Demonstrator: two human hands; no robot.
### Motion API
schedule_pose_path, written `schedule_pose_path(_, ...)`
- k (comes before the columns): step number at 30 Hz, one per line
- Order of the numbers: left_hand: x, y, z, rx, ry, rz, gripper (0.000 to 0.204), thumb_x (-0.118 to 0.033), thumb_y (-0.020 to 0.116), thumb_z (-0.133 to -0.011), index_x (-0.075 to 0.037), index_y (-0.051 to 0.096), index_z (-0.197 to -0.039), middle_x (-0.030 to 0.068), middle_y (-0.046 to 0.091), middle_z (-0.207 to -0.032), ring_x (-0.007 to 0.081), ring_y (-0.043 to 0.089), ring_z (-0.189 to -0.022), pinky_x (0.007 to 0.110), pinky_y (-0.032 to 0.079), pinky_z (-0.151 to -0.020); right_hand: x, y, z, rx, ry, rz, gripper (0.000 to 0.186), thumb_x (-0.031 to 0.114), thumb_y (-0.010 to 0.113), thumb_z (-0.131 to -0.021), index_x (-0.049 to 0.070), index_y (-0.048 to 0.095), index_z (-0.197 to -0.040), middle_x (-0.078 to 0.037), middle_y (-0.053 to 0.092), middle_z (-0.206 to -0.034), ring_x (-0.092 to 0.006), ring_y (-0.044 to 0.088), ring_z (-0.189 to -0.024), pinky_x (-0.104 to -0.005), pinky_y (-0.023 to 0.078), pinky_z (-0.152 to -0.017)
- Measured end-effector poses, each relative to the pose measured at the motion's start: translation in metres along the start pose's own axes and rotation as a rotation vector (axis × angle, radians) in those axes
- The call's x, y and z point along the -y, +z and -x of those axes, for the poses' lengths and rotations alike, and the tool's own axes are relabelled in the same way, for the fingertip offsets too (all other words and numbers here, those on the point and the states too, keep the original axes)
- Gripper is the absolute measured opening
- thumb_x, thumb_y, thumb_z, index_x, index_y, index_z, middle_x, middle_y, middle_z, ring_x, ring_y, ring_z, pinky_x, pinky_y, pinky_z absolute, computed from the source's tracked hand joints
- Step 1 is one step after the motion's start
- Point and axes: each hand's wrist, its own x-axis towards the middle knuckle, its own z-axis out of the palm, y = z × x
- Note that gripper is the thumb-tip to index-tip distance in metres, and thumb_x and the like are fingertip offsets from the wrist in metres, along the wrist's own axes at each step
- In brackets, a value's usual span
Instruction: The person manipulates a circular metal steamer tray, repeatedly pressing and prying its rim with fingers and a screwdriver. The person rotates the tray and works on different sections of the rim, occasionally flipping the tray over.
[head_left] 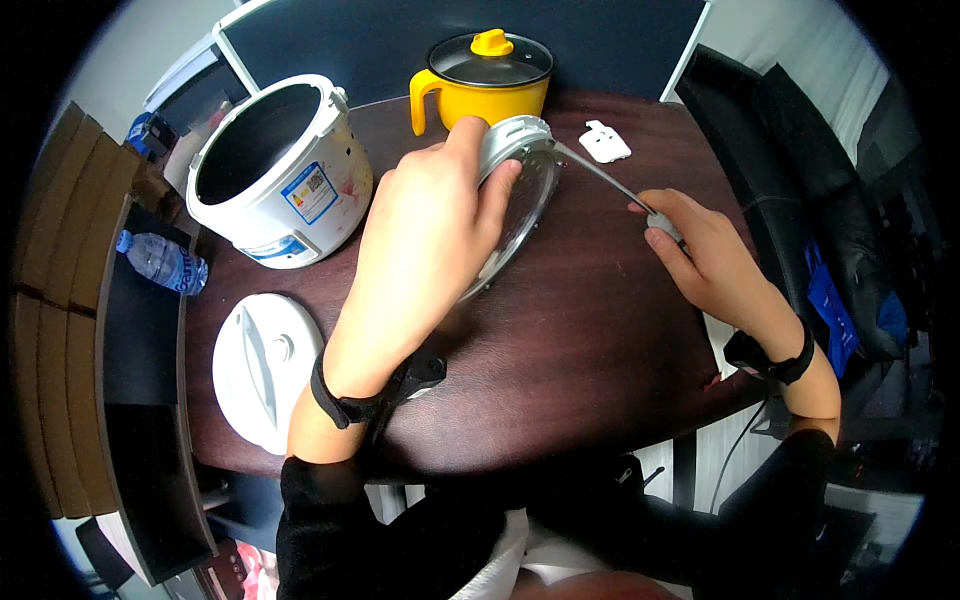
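My left hand [430, 225] grips the rim of a round rice cooker lid [530, 195], tilted up on its edge above the table. Its metal-lined underside faces right, and the palm hides much of the rest. In my right hand [705, 250] is a screwdriver [662, 226] with a grey handle and a long thin shaft. The shaft's tip meets the lid's white hinge end near the top. A small white plastic piece [606, 142] lies on the table beyond the shaft. To the left, the white rice cooker body [310, 190] stands with its top uncovered.
A white oval cover [262, 375] lies at the table's [590, 380] left front. At the back stands a yellow pot [490, 95] with a glass lid. A water bottle [163, 262] is beside the left edge, near stacked cartons [60, 210]. A black sofa [780, 170] borders the right.
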Motion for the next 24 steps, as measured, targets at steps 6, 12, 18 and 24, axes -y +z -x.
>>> schedule_pose_path(6, 0.0003, -0.0007, -0.0001, 0.007, -0.025, -0.03, 0.023, -0.019, 0.063, -0.092, 0.003, 0.056, -0.091, 0.0236, 0.065, -0.074, 0.0382, 0.068, -0.07, 0.044, 0.055, -0.064, -0.004, 0.0099, -0.013, 0.058, -0.058, 0.025, 0.025, 0.013, 0.057, -0.094, 0.004, 0.054, -0.117, -0.016, 0.061, -0.095, -0.036, 0.062, -0.079, -0.0431, 0.049, -0.067)
schedule_pose_path(12, -0.0004, 0.0012, -0.0014, 0.009, -0.028, -0.035, 0.023, -0.02, 0.063, -0.092, 0.002, 0.057, -0.093, 0.0229, 0.066, -0.075, 0.0374, 0.068, -0.07, 0.043, 0.055, -0.063, -0.0043, 0.0076, -0.0097, 0.085, -0.002, -0.001, 0.024, 0.014, 0.056, -0.095, 0.004, 0.055, -0.116, -0.016, 0.062, -0.092, -0.0364, 0.063, -0.076, -0.0436, 0.049, -0.065)
schedule_pose_path(18, -0.0027, 0.0019, -0.0015, 0.022, -0.04, -0.047, 0.023, -0.02, 0.062, -0.093, 0.003, 0.057, -0.093, 0.0225, 0.066, -0.075, 0.0366, 0.069, -0.069, 0.042, 0.055, -0.062, -0.0026, 0.0058, -0.0108, 0.04, -0.044, 0.006, 0.023, 0.012, 0.056, -0.095, 0.003, 0.056, -0.115, -0.017, 0.062, -0.091, -0.036, 0.064, -0.075, -0.0433, 0.05, -0.065)
schedule_pose_path(24, -0.0043, 0.0011, -0.0016, 0.032, -0.046, -0.057, 0.023, -0.019, 0.062, -0.092, 0.003, 0.057, -0.094, 0.0219, 0.066, -0.073, 0.0368, 0.068, -0.069, 0.042, 0.055, -0.061, -0.0034, 0.0022, -0.0078, 0.051, -0.031, 0.002, 0.023, 0.012, 0.056, -0.095, 0.003, 0.056, -0.116, -0.016, 0.062, -0.092, -0.0353, 0.064, -0.075, -0.0426, 0.05, -0.065)
